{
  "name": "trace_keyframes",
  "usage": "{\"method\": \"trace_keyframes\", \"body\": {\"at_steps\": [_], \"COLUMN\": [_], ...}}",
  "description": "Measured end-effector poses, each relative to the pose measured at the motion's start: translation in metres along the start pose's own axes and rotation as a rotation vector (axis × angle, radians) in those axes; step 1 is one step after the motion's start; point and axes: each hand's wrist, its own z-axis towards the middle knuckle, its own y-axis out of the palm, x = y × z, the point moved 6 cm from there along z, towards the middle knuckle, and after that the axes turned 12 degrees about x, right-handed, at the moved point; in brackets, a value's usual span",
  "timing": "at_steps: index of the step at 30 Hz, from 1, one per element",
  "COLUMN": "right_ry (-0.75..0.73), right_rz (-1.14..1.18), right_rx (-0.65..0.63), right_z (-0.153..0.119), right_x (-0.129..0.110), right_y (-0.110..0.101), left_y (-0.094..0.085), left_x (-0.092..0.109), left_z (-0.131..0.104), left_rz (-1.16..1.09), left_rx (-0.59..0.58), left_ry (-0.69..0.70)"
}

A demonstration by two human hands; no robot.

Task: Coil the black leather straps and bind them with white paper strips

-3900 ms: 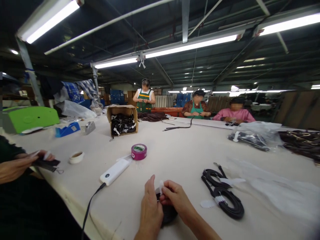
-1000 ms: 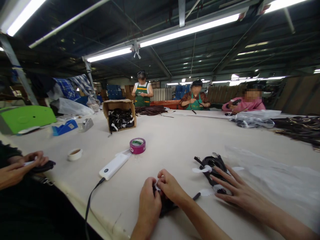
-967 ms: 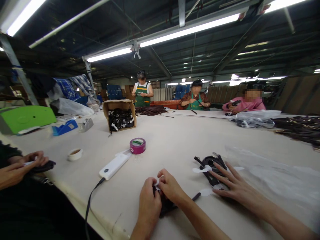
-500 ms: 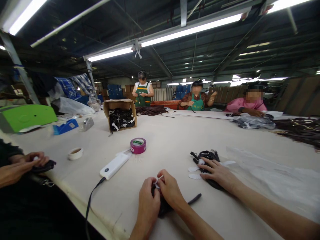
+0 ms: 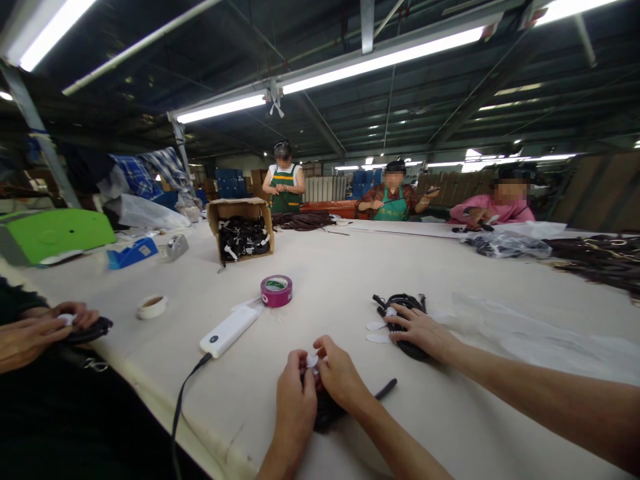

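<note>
Right hand (image 5: 340, 373): fingertips clamped on a white tag (image 5: 312, 361)
Left hand (image 5: 295, 392): fingers closed on the black strap (image 5: 327, 411)
Strap: coiled on the table (image 5: 330, 270), between both hands
Co-worker's hand (image 5: 417, 330): spread over another coil (image 5: 411, 351), rightward
Purple tape (image 5: 277, 300): farther out

- A broad, pale surface (image 5: 330, 267)
- Above the surface: lit tube lamps (image 5: 385, 61) under a dark roof (image 5: 310, 40)
- Left of the surface: a slanting grey post (image 5: 45, 147) and blue plaid cloth (image 5: 134, 177)
- Beyond the surface: blue boxes (image 5: 231, 189), pale slatted panels (image 5: 327, 190), tall brown panels (image 5: 595, 190)
</note>
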Motion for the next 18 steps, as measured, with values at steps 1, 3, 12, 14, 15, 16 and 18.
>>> {"method": "trace_keyframes", "body": {"at_steps": [1,3,12,14,15,16,18], "right_ry": [-0.011,-0.032,0.160,0.191,0.189,0.178,0.135], "right_rz": [-0.004,-0.002,0.259,0.302,0.312,0.314,0.299], "right_rx": [0.010,0.021,-0.143,-0.160,-0.163,-0.162,-0.150], "right_z": [0.000,0.001,0.007,0.008,0.008,0.009,0.009], "right_x": [-0.001,0.000,0.018,0.019,0.018,0.017,0.015], "right_y": [-0.001,-0.001,0.008,0.009,0.010,0.010,0.008], "left_y": [0.000,0.001,0.004,0.004,0.004,0.004,0.003], "left_x": [0.000,0.000,-0.001,0.000,0.000,0.001,0.001], "left_z": [0.000,-0.001,0.000,0.001,0.001,0.001,0.001], "left_rz": [-0.007,-0.015,0.037,0.049,0.056,0.065,0.085], "left_rx": [-0.004,-0.015,-0.011,-0.015,-0.014,-0.011,-0.007], "left_ry": [0.001,0.010,0.069,0.073,0.070,0.065,0.055]}}
